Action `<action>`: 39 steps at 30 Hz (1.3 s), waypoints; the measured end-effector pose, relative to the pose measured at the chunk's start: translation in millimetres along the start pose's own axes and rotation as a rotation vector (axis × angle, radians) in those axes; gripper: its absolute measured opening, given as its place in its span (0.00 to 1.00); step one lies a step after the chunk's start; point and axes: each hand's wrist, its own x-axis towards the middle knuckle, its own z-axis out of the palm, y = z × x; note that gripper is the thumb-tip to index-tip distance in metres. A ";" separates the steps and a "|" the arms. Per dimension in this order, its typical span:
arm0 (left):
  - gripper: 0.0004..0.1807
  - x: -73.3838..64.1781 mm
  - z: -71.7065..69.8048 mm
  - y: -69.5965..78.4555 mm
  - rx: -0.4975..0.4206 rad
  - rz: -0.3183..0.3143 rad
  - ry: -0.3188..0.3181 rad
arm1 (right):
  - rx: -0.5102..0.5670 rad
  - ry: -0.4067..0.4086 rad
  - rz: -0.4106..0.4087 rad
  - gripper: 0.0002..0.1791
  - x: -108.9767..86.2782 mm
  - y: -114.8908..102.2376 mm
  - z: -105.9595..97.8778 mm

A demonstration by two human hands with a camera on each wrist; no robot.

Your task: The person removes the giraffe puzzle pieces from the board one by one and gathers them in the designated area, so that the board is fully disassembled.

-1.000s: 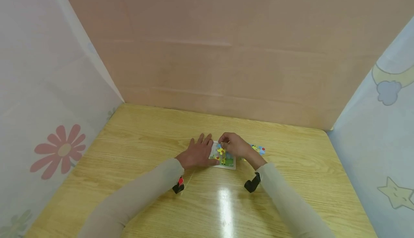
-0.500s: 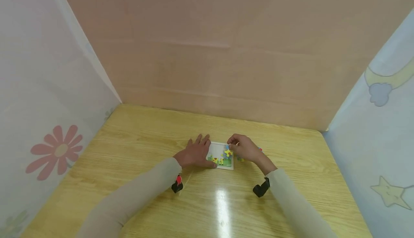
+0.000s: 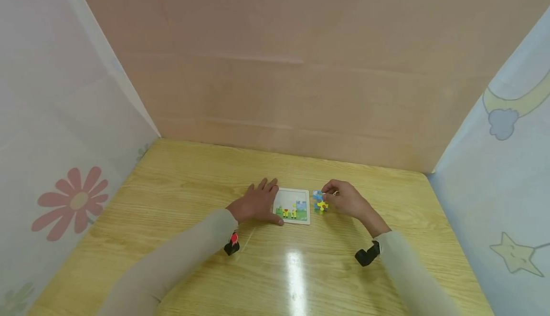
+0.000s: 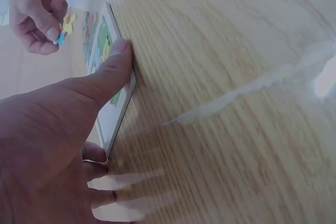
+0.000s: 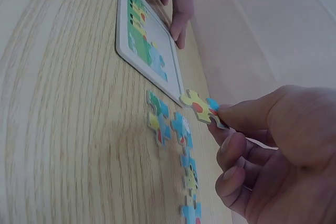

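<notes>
A white-rimmed puzzle tray (image 3: 296,195) lies on the table, with pieces fitted along its front and right side. My left hand (image 3: 257,205) rests at its left edge, fingers spread, thumb on the front left corner in the left wrist view. To the right of the tray, my right hand (image 3: 349,200) pinches a yellow, blue and red puzzle piece (image 5: 197,106) between thumb and fingers. The piece is held above the table, beside the tray's right corner. Several loose puzzle pieces (image 5: 157,121) lie on the wood below it in the right wrist view.
The wooden table (image 3: 206,173) extends around the tray on all sides. A tan sheet (image 3: 275,91) stands behind it, and printed pale sheets (image 3: 86,139) line the sides. Light glares off the wood in front of the tray.
My right hand has drawn back to the right, carrying the puzzle piece from over the tray to over the loose pieces. The left hand has stayed at the tray's left edge.
</notes>
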 end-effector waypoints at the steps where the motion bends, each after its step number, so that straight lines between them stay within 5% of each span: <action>1: 0.64 -0.4 0.4 -0.3 0.000 0.001 0.001 | -0.002 0.000 0.005 0.12 -1.2 1.1 -1.3; 22: 0.63 -4.5 2.6 -4.0 0.041 0.047 0.037 | -0.053 -0.056 0.013 0.06 -17.8 36.5 -10.8; 39: 0.64 0.7 4.4 -6.6 0.054 0.034 0.027 | -0.075 -0.001 0.011 0.09 -15.7 40.6 -6.6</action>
